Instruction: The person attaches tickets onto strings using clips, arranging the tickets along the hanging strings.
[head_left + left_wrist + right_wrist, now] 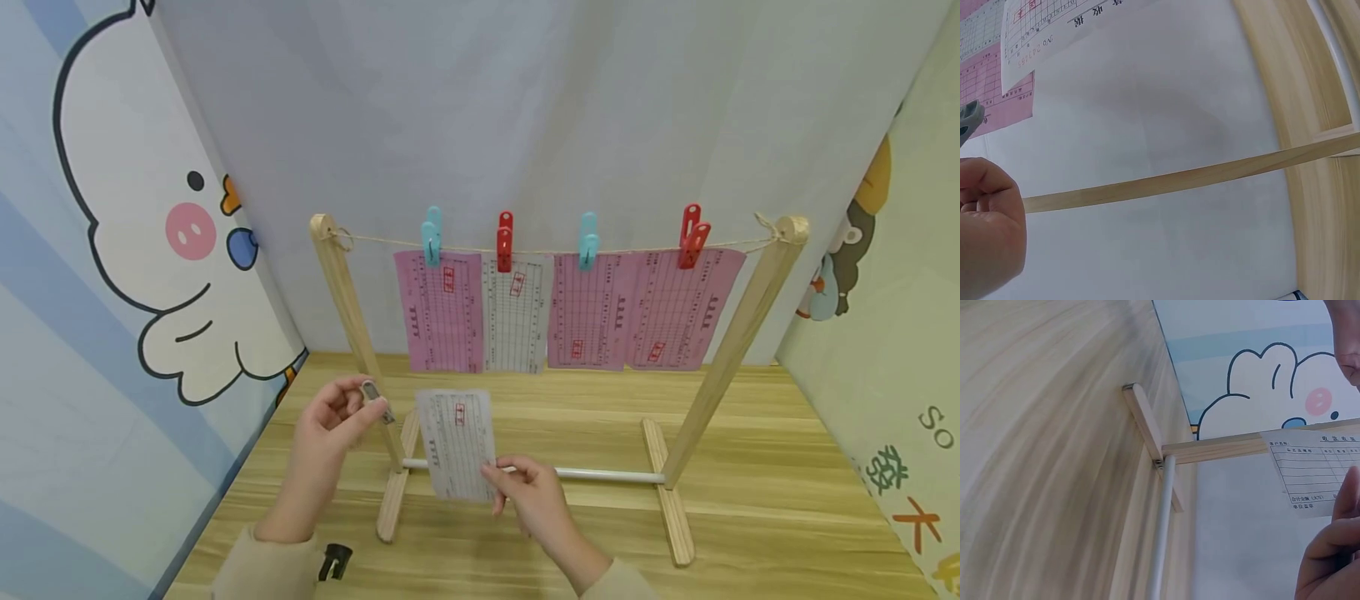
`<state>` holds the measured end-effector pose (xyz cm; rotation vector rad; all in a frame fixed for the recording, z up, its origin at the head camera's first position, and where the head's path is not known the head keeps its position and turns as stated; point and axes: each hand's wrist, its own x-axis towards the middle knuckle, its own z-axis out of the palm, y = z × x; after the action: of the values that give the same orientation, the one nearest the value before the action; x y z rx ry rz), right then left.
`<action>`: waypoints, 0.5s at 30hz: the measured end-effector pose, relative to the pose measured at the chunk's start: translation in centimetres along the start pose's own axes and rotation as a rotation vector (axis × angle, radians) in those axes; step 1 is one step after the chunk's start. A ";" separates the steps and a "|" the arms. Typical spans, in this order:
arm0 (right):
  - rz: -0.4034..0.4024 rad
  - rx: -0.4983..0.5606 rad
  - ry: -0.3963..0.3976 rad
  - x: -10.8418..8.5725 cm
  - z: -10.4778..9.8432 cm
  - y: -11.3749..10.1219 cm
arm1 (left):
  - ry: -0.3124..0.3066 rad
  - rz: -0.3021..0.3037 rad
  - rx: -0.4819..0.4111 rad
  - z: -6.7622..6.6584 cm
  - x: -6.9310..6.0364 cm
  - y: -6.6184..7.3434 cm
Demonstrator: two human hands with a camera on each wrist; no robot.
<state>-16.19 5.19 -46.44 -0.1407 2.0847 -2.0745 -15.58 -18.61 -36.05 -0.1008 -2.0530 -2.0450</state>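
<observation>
My left hand [335,433] pinches a small grey clothespin [378,402] between thumb and fingers, near the left post of a wooden stand. In the left wrist view that grey clothespin [970,119] shows only in part, at the left edge. My right hand [534,497] grips a white printed receipt slip [455,446] by its lower right edge, below the hanging slips. The right wrist view shows part of the receipt slip [1310,472] beside the fingers. Along a twine line [390,242] hang pink slips [442,321] and one white slip [516,325].
Blue clothespins [432,242] and red clothespins [505,242] hold the hanging slips. The stand has a left post [345,304], a right post [738,358] and a white lower bar [609,476]. A black clip-like object [335,561] lies on the wooden table [765,500].
</observation>
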 end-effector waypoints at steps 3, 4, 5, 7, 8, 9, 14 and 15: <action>-0.008 -0.014 0.002 0.2 0.0 -0.5 | 0.007 0.011 -0.018 0.1 0.4 0.6; -0.013 -0.016 0.004 0.3 0.0 -0.7 | 0.005 0.018 -0.024 0.2 0.6 0.8; -0.019 -0.016 0.005 0.4 0.0 -0.8 | 0.000 0.022 -0.030 0.2 0.8 1.0; -0.025 -0.012 0.004 0.6 0.1 -1.1 | -0.013 0.030 -0.035 0.2 1.1 1.5; -0.025 -0.008 0.003 0.7 0.1 -1.3 | -0.018 0.038 -0.035 0.2 1.3 1.7; -0.024 -0.006 0.000 0.7 0.1 -1.4 | -0.020 0.048 -0.034 0.2 1.4 1.9; -0.020 0.007 -0.015 1.0 0.1 -2.1 | 0.000 0.094 0.035 0.1 2.4 3.4; -0.021 0.006 -0.015 1.0 0.1 -2.3 | 0.003 0.099 0.054 0.1 2.7 3.7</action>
<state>-17.34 4.83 -44.23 -0.1779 2.0770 -2.0849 -17.37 -18.78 -31.89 -0.1854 -2.0571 -1.9286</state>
